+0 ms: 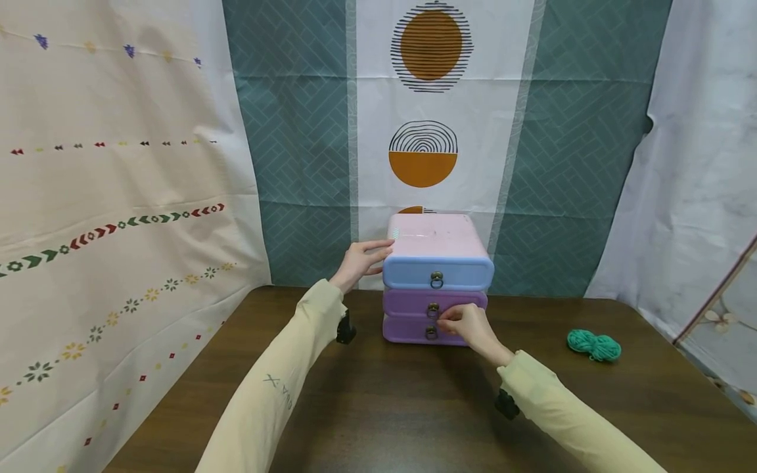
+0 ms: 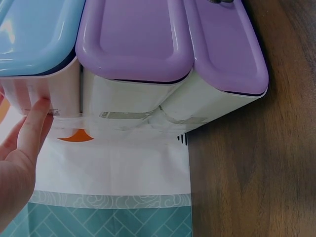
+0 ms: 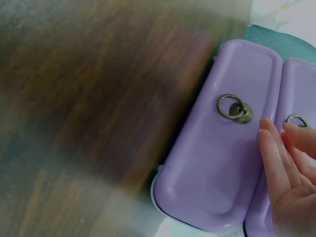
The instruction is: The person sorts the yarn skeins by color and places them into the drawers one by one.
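The left hand (image 1: 359, 261), fingers extended, touches the drawer unit (image 1: 437, 240). The right hand (image 1: 471, 327) seems to be taking the middle ring (image 1: 433, 310), grip unclear; pulling would call for a firm pinch.

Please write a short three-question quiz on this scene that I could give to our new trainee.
1. Multiple choice: which of the three rings is nearest to the right hand: A) the top one, B) the middle one or C) the bottom one?
2. True or false: the left hand has its fingers at the side of the pink box.
3. Fill in the blank: in the head view, the green yarn lies on the table to the ____ of the drawers.

Key: 1. B. 2. True. 3. Right.
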`<act>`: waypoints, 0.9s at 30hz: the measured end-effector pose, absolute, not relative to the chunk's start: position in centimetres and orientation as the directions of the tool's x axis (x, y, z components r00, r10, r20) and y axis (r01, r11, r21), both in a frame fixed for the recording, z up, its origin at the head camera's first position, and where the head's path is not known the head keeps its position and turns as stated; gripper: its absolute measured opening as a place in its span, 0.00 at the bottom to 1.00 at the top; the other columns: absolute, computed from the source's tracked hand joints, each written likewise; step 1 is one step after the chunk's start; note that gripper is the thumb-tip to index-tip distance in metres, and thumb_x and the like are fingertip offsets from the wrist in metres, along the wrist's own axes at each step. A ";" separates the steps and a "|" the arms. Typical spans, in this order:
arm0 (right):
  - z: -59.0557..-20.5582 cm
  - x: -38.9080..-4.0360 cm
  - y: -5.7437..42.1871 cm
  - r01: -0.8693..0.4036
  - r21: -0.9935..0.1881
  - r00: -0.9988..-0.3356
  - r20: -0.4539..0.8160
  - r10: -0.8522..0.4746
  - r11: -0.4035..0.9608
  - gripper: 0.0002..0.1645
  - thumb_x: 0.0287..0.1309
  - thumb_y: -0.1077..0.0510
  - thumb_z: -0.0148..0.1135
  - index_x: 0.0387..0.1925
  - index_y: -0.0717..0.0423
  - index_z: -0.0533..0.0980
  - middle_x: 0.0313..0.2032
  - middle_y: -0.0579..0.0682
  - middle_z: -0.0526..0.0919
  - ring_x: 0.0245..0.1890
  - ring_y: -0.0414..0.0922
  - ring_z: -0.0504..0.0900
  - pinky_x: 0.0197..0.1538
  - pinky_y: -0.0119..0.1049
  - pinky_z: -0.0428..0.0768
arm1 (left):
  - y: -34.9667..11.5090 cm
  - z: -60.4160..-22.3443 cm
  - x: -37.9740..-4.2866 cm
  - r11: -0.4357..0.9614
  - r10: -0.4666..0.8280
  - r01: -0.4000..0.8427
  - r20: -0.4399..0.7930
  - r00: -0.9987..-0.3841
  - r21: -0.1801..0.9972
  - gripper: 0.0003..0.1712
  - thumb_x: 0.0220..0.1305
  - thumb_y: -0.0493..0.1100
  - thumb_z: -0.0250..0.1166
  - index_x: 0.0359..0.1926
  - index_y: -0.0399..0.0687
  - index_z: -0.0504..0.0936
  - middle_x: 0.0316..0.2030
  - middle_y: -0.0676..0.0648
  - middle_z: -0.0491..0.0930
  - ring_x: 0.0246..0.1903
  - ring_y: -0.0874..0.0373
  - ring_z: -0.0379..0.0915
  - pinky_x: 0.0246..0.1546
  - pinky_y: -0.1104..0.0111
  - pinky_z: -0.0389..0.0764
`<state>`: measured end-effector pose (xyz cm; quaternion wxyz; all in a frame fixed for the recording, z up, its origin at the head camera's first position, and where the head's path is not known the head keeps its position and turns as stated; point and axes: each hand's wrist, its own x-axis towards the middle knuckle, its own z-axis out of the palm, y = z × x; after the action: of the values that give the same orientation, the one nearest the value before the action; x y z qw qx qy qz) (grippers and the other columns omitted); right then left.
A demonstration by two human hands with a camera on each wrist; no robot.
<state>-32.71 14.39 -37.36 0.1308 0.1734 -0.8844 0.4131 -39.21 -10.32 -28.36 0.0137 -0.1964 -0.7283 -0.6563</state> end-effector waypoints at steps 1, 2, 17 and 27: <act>-37.5 -32.7 14.4 -0.409 -0.693 -0.909 0.366 -0.199 0.594 0.04 0.50 0.64 0.66 0.26 0.63 0.82 0.22 0.48 0.81 0.23 0.42 0.80 0.26 0.35 0.78 | -10.3 -28.4 -39.2 0.061 0.267 0.304 0.278 -0.923 0.951 0.20 0.59 0.45 0.63 0.52 0.47 0.79 0.52 0.47 0.73 0.43 0.55 0.74 0.39 0.63 0.78; -37.6 -32.8 14.4 -0.402 -0.702 -0.913 0.357 -0.198 0.588 0.04 0.50 0.64 0.66 0.26 0.64 0.82 0.22 0.49 0.81 0.23 0.43 0.80 0.26 0.35 0.79 | -10.4 -28.4 -39.2 0.060 0.267 0.305 0.279 -0.923 0.951 0.20 0.59 0.45 0.63 0.52 0.47 0.79 0.52 0.47 0.73 0.43 0.55 0.74 0.39 0.63 0.78; -39.6 -32.6 13.8 -0.306 -0.818 -0.951 0.246 -0.186 0.486 0.08 0.47 0.71 0.64 0.32 0.74 0.79 0.24 0.56 0.81 0.25 0.51 0.82 0.27 0.34 0.80 | -10.4 -28.4 -39.3 0.063 0.266 0.294 0.268 -0.926 0.954 0.20 0.59 0.45 0.63 0.52 0.47 0.79 0.51 0.47 0.73 0.43 0.56 0.74 0.38 0.64 0.78; -40.6 -32.7 13.6 -0.256 -0.857 -0.965 0.202 -0.164 0.448 0.05 0.47 0.73 0.63 0.29 0.74 0.78 0.23 0.57 0.81 0.25 0.51 0.82 0.27 0.38 0.81 | -10.3 -28.3 -39.2 0.067 0.261 0.288 0.262 -0.929 0.955 0.20 0.58 0.45 0.64 0.52 0.47 0.79 0.51 0.47 0.73 0.43 0.56 0.74 0.38 0.64 0.78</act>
<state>-32.70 13.56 -40.58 0.0447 0.1236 -0.8497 0.5107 -39.21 -10.31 -28.31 0.0102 -0.1879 -0.7302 -0.6568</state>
